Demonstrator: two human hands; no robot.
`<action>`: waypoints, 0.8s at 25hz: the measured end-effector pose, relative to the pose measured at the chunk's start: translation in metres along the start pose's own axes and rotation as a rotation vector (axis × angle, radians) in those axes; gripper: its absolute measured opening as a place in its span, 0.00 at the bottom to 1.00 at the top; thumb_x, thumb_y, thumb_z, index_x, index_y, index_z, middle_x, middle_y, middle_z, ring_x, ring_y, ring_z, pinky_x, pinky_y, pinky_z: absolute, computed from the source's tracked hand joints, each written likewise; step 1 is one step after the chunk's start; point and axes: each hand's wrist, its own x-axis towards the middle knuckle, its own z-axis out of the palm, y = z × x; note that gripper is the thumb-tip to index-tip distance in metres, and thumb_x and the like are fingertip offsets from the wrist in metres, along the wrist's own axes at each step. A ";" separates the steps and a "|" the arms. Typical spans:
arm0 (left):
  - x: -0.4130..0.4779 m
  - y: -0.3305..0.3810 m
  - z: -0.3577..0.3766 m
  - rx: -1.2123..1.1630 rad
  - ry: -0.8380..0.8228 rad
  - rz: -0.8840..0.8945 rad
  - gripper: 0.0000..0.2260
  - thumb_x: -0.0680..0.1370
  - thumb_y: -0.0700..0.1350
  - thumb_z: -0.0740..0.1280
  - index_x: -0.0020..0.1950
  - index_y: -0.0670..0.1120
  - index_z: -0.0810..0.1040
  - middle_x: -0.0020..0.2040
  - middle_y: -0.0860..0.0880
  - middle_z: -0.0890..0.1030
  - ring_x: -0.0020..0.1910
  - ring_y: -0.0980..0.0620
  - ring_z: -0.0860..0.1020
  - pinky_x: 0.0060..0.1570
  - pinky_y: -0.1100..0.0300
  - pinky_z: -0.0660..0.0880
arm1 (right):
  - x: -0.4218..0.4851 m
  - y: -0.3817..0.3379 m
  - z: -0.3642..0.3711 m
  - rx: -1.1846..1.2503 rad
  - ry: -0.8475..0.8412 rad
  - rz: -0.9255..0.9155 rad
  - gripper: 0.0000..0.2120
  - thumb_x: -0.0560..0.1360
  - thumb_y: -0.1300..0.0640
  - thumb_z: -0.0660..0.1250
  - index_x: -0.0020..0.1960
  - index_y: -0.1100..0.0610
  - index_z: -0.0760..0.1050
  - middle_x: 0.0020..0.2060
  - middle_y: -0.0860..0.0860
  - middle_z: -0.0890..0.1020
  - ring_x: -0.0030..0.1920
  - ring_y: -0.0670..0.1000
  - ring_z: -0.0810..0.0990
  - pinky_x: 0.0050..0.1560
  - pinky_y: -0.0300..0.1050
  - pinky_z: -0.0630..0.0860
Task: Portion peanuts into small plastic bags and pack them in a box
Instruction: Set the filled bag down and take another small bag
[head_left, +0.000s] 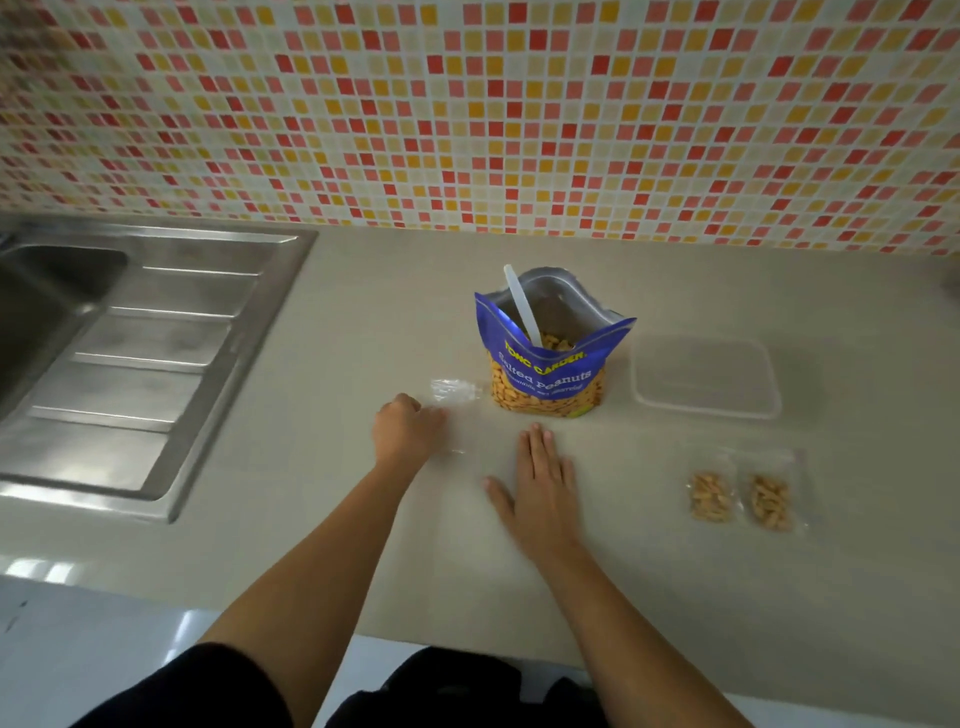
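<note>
clock ref: centred on the peanut pouch, 12 toward the tiled wall (519, 130)
peanut pouch (545, 374): blue, stands upright on the counter (649, 571), top open, peanuts visible inside and through the lower front
spoon (522, 304): white handle sticks out of the pouch mouth, leaning to 11; bowl end is hidden in the peanuts
box (706, 376): clear plastic, at 3, just beside the pouch; contents hard to make out, edges faint against the counter
near filled bag (711, 496): at 4, lies flat, holds peanuts
far filled bag (771, 501): just beside it on the 3 side; clear film barely reads, can't tell if the two touch
empty bag (454, 389): crinkled clear film at 9, right by the pouch base; outline blurred, could be more than one
left hand (408, 431): at 8, knuckles up, fingers curled under and hidden. More faint film shows at its 3 side — can't tell if it grips any
right hand (543, 483): at 6, palm down flat on the counter, fingers straight, thumb spread, holding nothing; blurred
sink (130, 338): steel, at 9, well apart; basin cut off by the frame edge
sleeve (208, 691): dark, bottom edge — cut off
</note>
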 end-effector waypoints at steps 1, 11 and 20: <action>-0.002 0.004 0.002 -0.012 -0.006 -0.014 0.15 0.72 0.48 0.67 0.53 0.38 0.77 0.52 0.41 0.81 0.52 0.41 0.77 0.45 0.56 0.72 | -0.005 0.001 0.001 -0.022 0.006 -0.001 0.34 0.72 0.38 0.51 0.65 0.62 0.72 0.65 0.57 0.75 0.65 0.56 0.74 0.61 0.54 0.73; 0.071 -0.018 -0.011 0.043 -0.101 -0.038 0.05 0.70 0.40 0.66 0.44 0.45 0.79 0.41 0.49 0.78 0.41 0.47 0.75 0.41 0.61 0.72 | 0.018 -0.038 0.031 -0.010 0.117 0.055 0.32 0.74 0.41 0.54 0.68 0.62 0.68 0.68 0.57 0.71 0.69 0.55 0.70 0.68 0.48 0.55; 0.036 -0.019 -0.045 -0.585 -0.364 -0.074 0.05 0.72 0.37 0.68 0.36 0.46 0.78 0.34 0.48 0.79 0.32 0.53 0.74 0.28 0.64 0.62 | 0.016 -0.033 0.014 0.497 0.182 0.070 0.27 0.74 0.42 0.58 0.64 0.60 0.72 0.61 0.55 0.78 0.63 0.53 0.75 0.65 0.38 0.63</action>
